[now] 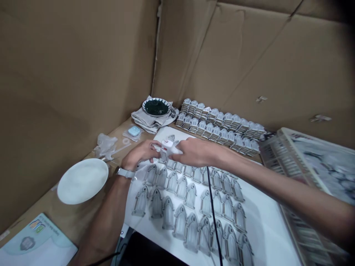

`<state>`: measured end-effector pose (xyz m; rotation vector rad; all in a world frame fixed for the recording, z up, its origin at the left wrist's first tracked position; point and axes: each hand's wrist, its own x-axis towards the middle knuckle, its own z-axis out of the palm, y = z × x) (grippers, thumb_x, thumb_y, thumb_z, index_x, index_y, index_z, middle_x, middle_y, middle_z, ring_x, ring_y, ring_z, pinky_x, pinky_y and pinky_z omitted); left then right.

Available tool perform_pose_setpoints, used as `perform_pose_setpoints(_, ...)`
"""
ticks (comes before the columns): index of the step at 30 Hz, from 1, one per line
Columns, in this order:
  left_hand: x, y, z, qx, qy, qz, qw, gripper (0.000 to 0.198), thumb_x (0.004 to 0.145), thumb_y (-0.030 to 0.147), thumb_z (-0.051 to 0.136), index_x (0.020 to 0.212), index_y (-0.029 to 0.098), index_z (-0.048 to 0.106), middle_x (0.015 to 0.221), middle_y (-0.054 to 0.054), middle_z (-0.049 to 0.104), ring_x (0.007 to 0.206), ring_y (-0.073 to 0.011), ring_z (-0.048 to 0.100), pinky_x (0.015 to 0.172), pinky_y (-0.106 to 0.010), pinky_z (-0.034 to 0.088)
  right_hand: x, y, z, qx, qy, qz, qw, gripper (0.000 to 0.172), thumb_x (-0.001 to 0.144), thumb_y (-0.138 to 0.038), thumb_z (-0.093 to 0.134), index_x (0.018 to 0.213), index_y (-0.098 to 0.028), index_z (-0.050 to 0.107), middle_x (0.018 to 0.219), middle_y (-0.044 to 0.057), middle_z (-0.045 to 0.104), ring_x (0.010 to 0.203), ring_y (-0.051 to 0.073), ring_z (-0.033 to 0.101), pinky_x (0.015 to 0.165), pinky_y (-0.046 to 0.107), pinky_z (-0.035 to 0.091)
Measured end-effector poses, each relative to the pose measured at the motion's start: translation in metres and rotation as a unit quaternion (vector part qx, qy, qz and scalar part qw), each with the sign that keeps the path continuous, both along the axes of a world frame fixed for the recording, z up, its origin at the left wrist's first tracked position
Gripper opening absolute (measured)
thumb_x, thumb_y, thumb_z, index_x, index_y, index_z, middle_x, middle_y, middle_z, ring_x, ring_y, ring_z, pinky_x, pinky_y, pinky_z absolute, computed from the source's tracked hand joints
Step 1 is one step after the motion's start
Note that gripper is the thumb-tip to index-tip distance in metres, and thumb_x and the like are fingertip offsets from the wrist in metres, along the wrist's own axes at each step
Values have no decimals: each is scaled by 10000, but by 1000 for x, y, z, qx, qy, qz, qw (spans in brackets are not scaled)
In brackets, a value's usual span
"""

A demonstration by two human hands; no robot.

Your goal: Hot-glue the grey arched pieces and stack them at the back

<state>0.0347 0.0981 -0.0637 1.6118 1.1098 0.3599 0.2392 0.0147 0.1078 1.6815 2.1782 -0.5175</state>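
Note:
My right hand (194, 151) is closed around a small white corded tool (167, 147) at the far edge of a white sheet (263, 225); its black cord (212, 207) trails back toward me. My left hand (140, 153), with a watch on the wrist, has its fingers curled against the tool's other side, pinching something I cannot make out. Just under both hands, several rows of grey arch-shaped flat pieces (180, 192) lie on the sheet.
Stacked arch pieces (222, 125) line the back by the cardboard wall. A dark bowl (156, 107) rests on folded cloth, a white plate (82, 181) sits at left, a small blue case (134, 131) behind it, and a slotted plastic basket (310, 177) at right.

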Motion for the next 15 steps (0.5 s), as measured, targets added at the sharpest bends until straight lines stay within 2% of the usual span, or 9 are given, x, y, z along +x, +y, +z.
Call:
perform_pose_setpoints(4, -3, -5, 6, 18, 4, -10, 1000, 655, 749, 496, 875, 1326, 205, 768, 750, 37, 682, 561, -129, 595, 622, -258, 464, 31, -13, 1, -22, 49, -28, 998, 485, 1071, -598, 564, 782, -221, 665, 784, 98, 742, 685, 249, 667, 633, 376, 434)
perform_pose_setpoints(7, -5, -9, 11, 35, 11, -13, 999, 681, 758, 548, 870, 1338, 206, 770, 779, 35, 669, 565, -122, 561, 618, -264, 436, 58, -35, 0, -32, 109, -92, 989, 567, 1054, -674, 555, 684, -244, 563, 661, 59, 667, 593, 217, 592, 599, 379, 403)
perform_pose_setpoints(9, -6, -11, 12, 52, 20, -9, 998, 677, 773, 556, 859, 1350, 214, 766, 835, 23, 670, 613, -132, 568, 614, -264, 416, 74, -50, -4, -25, 157, -132, 978, 602, 1026, -746, 549, 690, -247, 584, 619, 45, 633, 579, 217, 576, 584, 378, 390)
perform_pose_setpoints(12, -5, -13, 13, 86, 36, 8, 996, 710, 798, 600, 847, 1396, 234, 737, 947, -1, 674, 732, -163, 613, 676, -276, 439, 90, -67, -18, -12, 223, -189, 956, 615, 990, -798, 560, 730, -245, 629, 614, 32, 613, 588, 219, 554, 584, 376, 386)
perform_pose_setpoints(15, 2, -16, 14, 138, 49, 11, 989, 654, 822, 622, 846, 1370, 278, 749, 1108, -37, 681, 939, -223, 668, 854, -325, 504, 95, -73, -39, 28, 230, -215, 949, 649, 1005, -803, 526, 653, -259, 542, 629, 43, 621, 619, 223, 565, 630, 384, 400)
